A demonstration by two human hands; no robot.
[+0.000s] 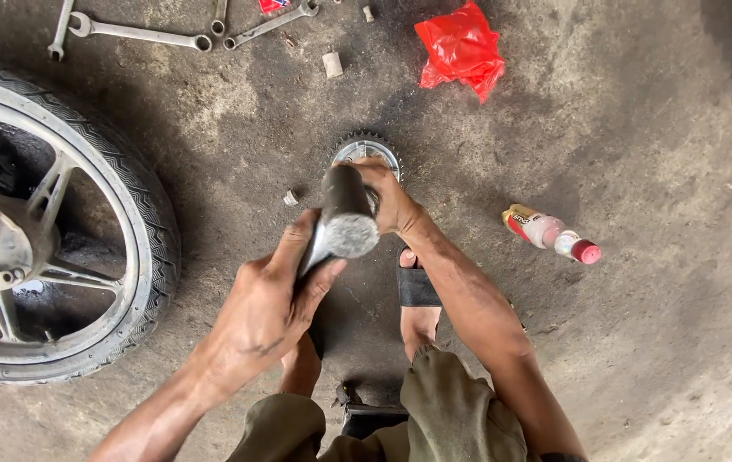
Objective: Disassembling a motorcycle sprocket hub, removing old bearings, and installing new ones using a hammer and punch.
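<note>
Down on the stained concrete floor (640, 342) we clamp our left hand (267, 312) around the heavy grey steel hammer (344, 218) and close our right hand (391, 201) on the round toothed metal sprocket (366, 150), which we judge must sit flat for a square blow.

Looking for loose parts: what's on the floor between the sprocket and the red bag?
Only bare concrete between the sprocket and the red bag, as the head view shows.

The sprocket (367, 154) lies flat on the floor (640, 128) in the middle. The right hand (391, 198) rests on it. The left hand (267, 308) holds a hammer (344, 218) over it. A wheel (49, 222) lies far left. Wrenches (139, 32) lie behind it. A bag (462, 47) lies behind the sprocket, to the right. A bottle (550, 233) lies on its side to the right.
</note>
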